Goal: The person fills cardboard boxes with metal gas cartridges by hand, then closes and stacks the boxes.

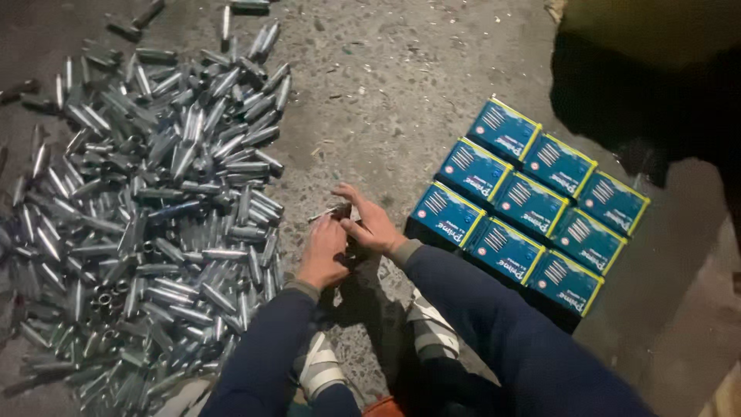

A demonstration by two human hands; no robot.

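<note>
Head view: a broad heap of short silvery metal tubes (154, 208) sprawls across the rough concrete floor (386, 85), plenty left. Nine blue, yellow-edged cardboard boxes (532, 208) sit packed in rows. Left hand (323, 253) and right hand (370, 220), fingers curled, pinch one small metal piece (333, 213) together.

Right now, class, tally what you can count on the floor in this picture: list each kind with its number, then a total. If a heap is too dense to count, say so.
Blue boxes: 9
Hands: 2
Metal tubes: one large heap, too many and too overlapped to count
Total counted: 11, the tubes left out
</note>
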